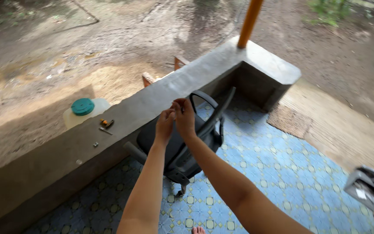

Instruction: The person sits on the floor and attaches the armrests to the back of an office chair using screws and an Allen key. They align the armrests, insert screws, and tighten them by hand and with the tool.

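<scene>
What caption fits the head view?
Both hands meet above a black office chair beside a low concrete wall.

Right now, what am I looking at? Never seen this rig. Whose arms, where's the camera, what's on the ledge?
There is no machine here: a person wears one camera on the head, looking down at their own bare arms. The left hand and right hand meet over an upturned dark office chair leaning against a low concrete wall; what the fingertips pinch is too small to tell. On the wall lie small screws and bits. Behind it stands a white jug with a green cap. The floor is blue patterned tile.
</scene>
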